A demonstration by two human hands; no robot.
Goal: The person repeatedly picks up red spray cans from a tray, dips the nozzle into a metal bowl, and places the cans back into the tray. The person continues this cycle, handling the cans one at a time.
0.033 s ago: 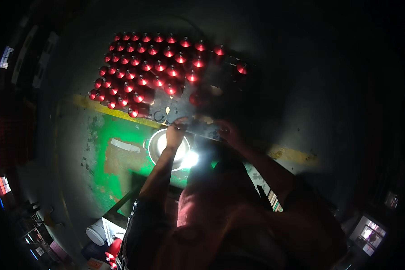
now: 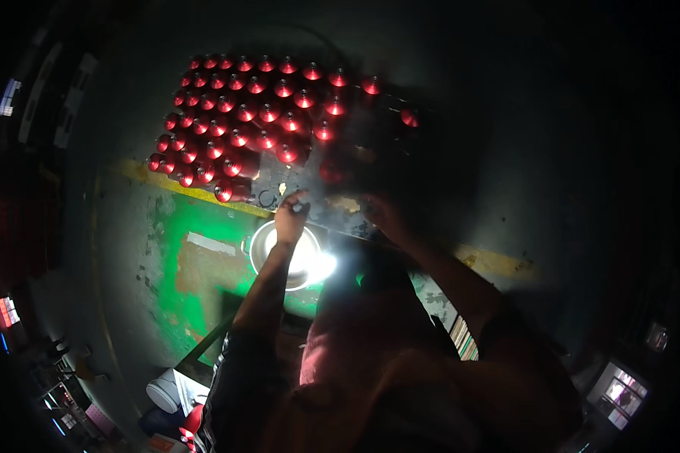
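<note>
My left hand (image 2: 290, 217) is above the rim of a round metal pot (image 2: 259, 266). Its fingers are curled, with something small and dark by the fingertips that I cannot make out. To the right, my right hand (image 2: 381, 214) hovers in shadow over the near edge of the dark work surface (image 2: 321, 200); its fingers are dim and blurred. Just beyond the hands, many red cylinders with domed tops and bright metal necks (image 2: 285, 152) stand in rows. One dim red cylinder (image 2: 331, 170) is nearest to both hands.
A single red cylinder (image 2: 409, 118) stands apart at the far right. A yellow stripe (image 2: 196, 194) borders the worn green floor (image 2: 177, 241). At lower left are a white bucket (image 2: 162, 394) and more red pieces (image 2: 193, 421). A bright light glares beside the pot.
My left hand has shifted slightly left and its fingers have parted a little. My right hand has moved slightly up. The cylinders stay where they were.
</note>
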